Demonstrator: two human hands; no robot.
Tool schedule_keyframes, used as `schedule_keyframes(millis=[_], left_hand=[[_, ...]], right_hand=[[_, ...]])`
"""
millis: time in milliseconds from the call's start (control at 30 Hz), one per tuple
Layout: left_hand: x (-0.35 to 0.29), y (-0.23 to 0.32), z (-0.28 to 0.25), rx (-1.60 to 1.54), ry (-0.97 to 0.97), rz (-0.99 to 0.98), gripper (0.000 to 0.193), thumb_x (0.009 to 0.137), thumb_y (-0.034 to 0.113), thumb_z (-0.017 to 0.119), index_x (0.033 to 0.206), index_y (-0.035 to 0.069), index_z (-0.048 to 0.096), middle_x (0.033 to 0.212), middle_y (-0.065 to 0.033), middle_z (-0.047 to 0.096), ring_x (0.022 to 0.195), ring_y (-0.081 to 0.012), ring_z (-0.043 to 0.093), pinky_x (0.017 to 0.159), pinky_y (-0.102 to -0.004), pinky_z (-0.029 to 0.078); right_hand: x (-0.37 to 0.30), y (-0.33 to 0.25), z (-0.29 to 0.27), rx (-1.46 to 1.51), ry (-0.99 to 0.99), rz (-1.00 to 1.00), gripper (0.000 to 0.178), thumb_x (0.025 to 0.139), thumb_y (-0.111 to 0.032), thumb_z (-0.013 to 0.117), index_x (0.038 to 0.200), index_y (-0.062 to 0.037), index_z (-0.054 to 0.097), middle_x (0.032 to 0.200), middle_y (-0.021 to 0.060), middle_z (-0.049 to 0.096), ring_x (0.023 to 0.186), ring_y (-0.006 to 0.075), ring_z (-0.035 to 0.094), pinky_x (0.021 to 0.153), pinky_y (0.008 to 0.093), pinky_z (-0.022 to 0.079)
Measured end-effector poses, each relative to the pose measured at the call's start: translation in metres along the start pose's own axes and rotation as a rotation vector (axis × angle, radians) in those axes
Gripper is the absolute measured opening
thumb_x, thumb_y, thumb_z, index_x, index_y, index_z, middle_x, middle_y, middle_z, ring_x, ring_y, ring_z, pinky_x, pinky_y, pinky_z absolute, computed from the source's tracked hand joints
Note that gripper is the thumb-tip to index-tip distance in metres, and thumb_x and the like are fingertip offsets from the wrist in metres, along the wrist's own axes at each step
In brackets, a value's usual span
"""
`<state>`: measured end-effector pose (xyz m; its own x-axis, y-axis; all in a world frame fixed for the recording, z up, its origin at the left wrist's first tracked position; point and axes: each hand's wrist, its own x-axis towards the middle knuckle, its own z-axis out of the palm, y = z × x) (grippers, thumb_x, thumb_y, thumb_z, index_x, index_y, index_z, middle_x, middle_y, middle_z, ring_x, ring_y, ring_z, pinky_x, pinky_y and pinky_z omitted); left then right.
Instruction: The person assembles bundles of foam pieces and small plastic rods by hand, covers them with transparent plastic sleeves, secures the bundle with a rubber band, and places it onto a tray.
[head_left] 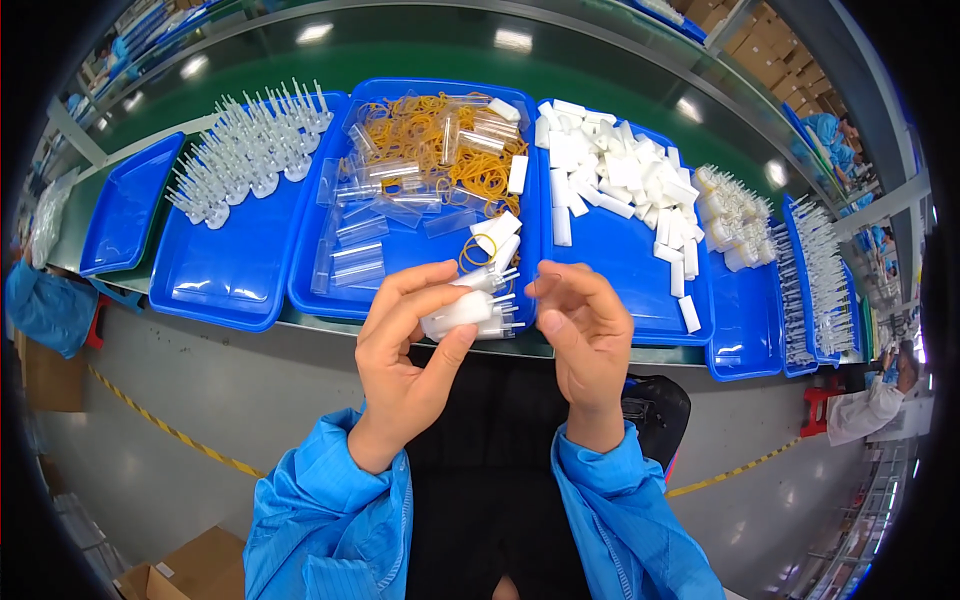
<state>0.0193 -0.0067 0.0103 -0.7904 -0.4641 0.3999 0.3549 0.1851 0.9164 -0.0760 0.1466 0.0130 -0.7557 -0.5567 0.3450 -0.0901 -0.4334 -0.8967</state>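
My left hand (415, 325) is closed around a small bundle (462, 314) of a white foam block and clear plastic pieces with thin white stems sticking out to the right. Just right of those stem tips, my right hand (585, 325) has its thumb and forefinger curved and apart, with nothing visible between them. Both hands are in front of a blue tray (310, 250) of orange rubber bands (400, 130), clear plastic tubes (358, 265) and a few white blocks. A single rubber band (478, 252) shows just behind the bundle.
To the right, a blue tray (625, 285) carries many white blocks (620, 165). Farther right are trays with pale bundled parts (735, 220) and stemmed parts (825, 275). On the left, clear stemmed pieces (245, 150) stand in a tray (215, 270), beside a smaller blue tray (130, 205).
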Motion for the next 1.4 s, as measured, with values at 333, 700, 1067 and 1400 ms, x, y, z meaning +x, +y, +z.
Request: schedule_keyframes(millis=[333, 700, 1067, 1400], left_hand=[[0.001, 0.003, 0.001, 0.201, 0.053, 0.180, 0.028, 0.077, 0.001, 0.074, 0.105, 0.000, 0.071, 0.115, -0.0161, 0.061, 0.102, -0.0261, 0.063, 0.082, -0.0333, 0.054], [-0.001, 0.003, 0.003, 0.294, 0.080, 0.276, 0.030, 0.074, -0.003, 0.075, 0.104, 0.002, 0.074, 0.111, -0.0128, 0.060, 0.086, -0.0195, 0.066, 0.068, -0.0263, 0.055], [-0.005, 0.000, 0.002, 0.326, 0.113, 0.297, 0.034, 0.071, 0.000, 0.078, 0.104, 0.007, 0.075, 0.106, -0.0109, 0.063, 0.083, -0.0192, 0.061, 0.063, -0.0275, 0.047], [0.003, 0.009, -0.003, 0.507, -0.061, 0.347, 0.032, 0.070, -0.001, 0.077, 0.101, 0.007, 0.074, 0.106, -0.0116, 0.063, 0.093, -0.0273, 0.063, 0.072, -0.0339, 0.053]], right_hand=[[-0.004, -0.007, 0.001, -0.046, 0.157, -0.077, 0.022, 0.091, 0.000, 0.061, 0.111, 0.0052, 0.058, 0.110, 0.0098, 0.055, 0.083, 0.0078, 0.050, 0.073, 0.0212, 0.042], [-0.006, -0.012, 0.004, -0.053, 0.099, 0.034, 0.019, 0.087, 0.000, 0.067, 0.104, 0.0038, 0.059, 0.096, 0.0080, 0.059, 0.073, 0.0070, 0.057, 0.062, 0.0194, 0.046], [-0.004, -0.008, 0.000, 0.016, 0.054, 0.112, 0.017, 0.088, 0.000, 0.066, 0.103, 0.0039, 0.058, 0.095, 0.0088, 0.059, 0.073, 0.0105, 0.062, 0.061, 0.0213, 0.051], [-0.007, -0.004, 0.001, -0.069, 0.085, 0.019, 0.016, 0.090, 0.002, 0.063, 0.104, 0.0036, 0.057, 0.098, 0.0097, 0.059, 0.076, 0.0112, 0.064, 0.064, 0.0229, 0.055]])
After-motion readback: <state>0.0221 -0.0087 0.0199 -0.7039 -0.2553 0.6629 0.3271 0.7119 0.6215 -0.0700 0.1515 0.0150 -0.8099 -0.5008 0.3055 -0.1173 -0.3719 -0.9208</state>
